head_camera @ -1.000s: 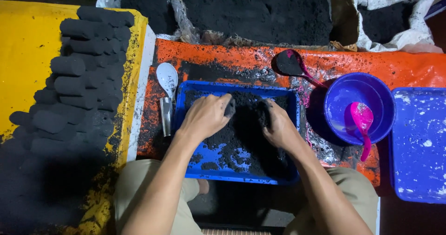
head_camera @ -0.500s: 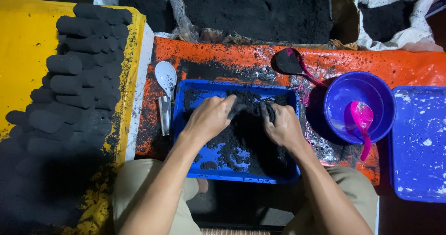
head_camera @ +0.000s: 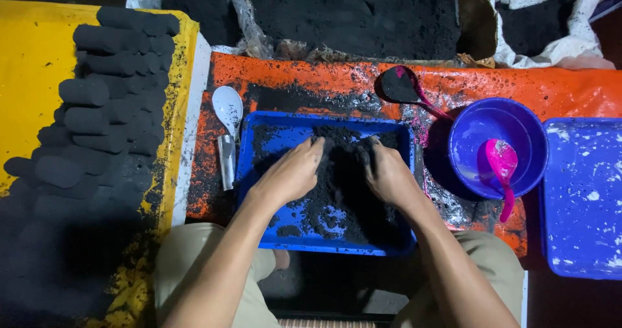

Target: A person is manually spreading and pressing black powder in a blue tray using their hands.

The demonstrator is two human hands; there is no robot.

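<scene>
Both my hands rest in a blue rectangular tray [head_camera: 256,192] that holds a heap of black powder [head_camera: 343,172]. My left hand [head_camera: 293,174] lies palm down on the left side of the heap, fingers spread and dusted black. Palm down on the right side of the heap is my right hand [head_camera: 387,175], its fingertips sunk in the powder. The two hands press the powder between them. Neither hand grips a tool.
Several black cylinders [head_camera: 84,91] lie in rows on a yellow sheet [head_camera: 26,62] at left. A white spoon [head_camera: 227,107] lies by the tray. A purple bowl [head_camera: 495,130] holds a pink spoon [head_camera: 502,163]; another blue tray [head_camera: 583,198] is at right. Heaps of black powder [head_camera: 353,13] lie beyond.
Both hands have slid forward and inward through the powder, pushing it into a heap near the tray's far middle.
</scene>
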